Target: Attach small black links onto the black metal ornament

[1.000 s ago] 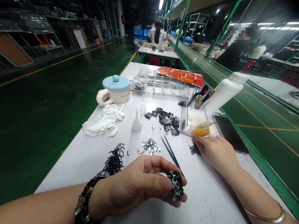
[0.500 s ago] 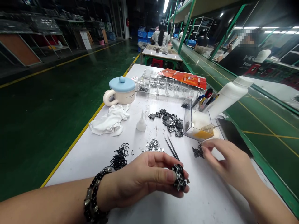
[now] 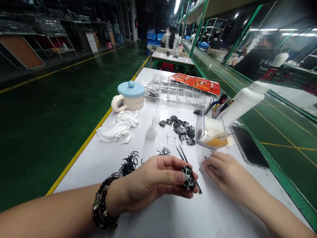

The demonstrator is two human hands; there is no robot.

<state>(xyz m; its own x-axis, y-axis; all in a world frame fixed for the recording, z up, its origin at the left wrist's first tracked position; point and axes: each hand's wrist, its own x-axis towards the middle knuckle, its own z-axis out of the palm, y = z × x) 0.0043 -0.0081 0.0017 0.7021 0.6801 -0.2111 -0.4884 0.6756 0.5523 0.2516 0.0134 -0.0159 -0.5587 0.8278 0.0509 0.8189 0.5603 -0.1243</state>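
In my left hand [image 3: 158, 178] I hold a small black part with silvery metal pieces [image 3: 188, 178] between thumb and fingers. My right hand [image 3: 228, 172] is closed in a pinch, with a thin black curved piece [image 3: 200, 171] showing at its fingertips. That hand covers most of the small black pile under it. Black tweezers [image 3: 182, 153] lie on the table, partly behind my left hand. Past them are flat black parts with metal wires [image 3: 183, 129]. Small silvery pieces [image 3: 163, 151] lie behind my left hand, and thin black curved pieces [image 3: 128, 165] sit left of it.
A white dropper bottle [image 3: 151, 130], a white cloth [image 3: 119, 129] and a lidded mug [image 3: 131, 99] stand on the left. A clear box [image 3: 206, 142], a leaning white bottle [image 3: 244, 102] and a phone [image 3: 249, 145] are on the right. A compartment tray [image 3: 178, 94] lies behind.
My right hand has moved left from the small black pile toward my left hand, with a thin black piece now at its fingertips. My left hand keeps its hold and has shifted slightly up.
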